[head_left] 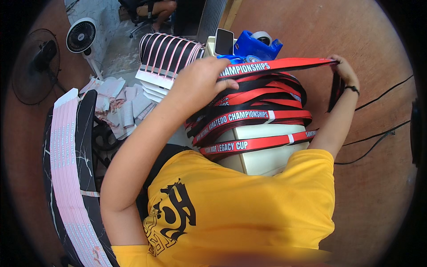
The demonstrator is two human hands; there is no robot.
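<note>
A red ribbon strap [289, 63] with white lettering is stretched sideways between my two hands. My left hand [202, 78] is closed on its left end, the thumb below the strap. At the other end, my right hand [346, 74] grips the strap, and a dark length hangs down beside that wrist. Just beneath lies a thick pile of similar red and black straps [258, 116], looped in layers over a cream-coloured box [262, 164]. White bands show on two of the lower straps. The tips of my left fingers are partly hidden behind the strap.
Behind the pile are a phone [223, 42], a blue tape dispenser [255, 46] and blue cords [232, 58]. To the left stand a black-and-pink striped bundle [171, 55], crumpled paper [122, 104], two fans [82, 35] and a dark marbled board [89, 147] carrying pink printed strips [66, 155]. Cables [382, 95] run at right. A person's legs [160, 11] show far back.
</note>
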